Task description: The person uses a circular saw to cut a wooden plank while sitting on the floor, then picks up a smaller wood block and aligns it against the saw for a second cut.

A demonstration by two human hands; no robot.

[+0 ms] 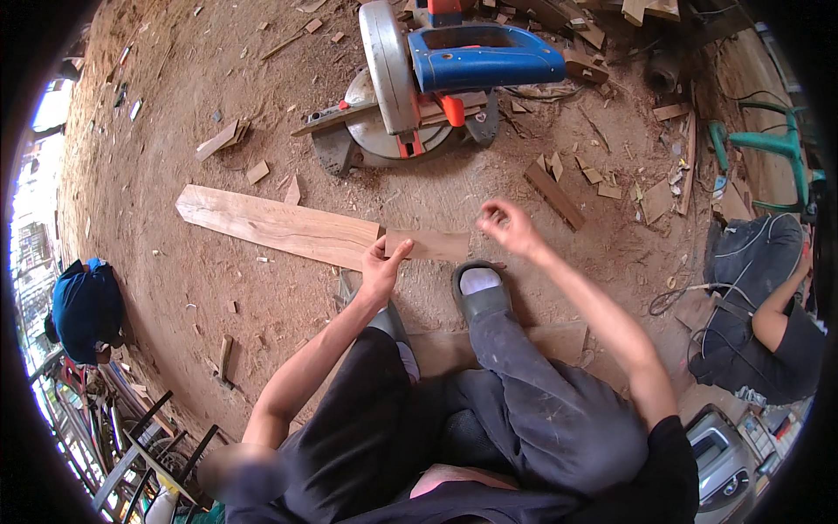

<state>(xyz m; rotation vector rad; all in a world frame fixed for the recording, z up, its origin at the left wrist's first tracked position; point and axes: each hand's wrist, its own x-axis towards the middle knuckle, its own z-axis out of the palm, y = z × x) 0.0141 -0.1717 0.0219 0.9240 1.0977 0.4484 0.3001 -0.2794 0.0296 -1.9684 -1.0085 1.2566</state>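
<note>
My left hand is closed on the left end of a short wooden board, its thumb lying on the top face. That end meets or overlaps a longer, pale brown plank, which reaches away to the left and has an angled far end. Just past the short board's right end, my right hand hangs above the ground with fingers curled in. Whatever may be between those fingertips is too small to make out. A miter saw with a blue handle stands on the ground beyond both boards.
Wood offcuts and sawdust lie around. A hammer rests at left. Another person in blue is at far left, and a person in dark clothes sits at right near cables. A green plastic chair stands behind.
</note>
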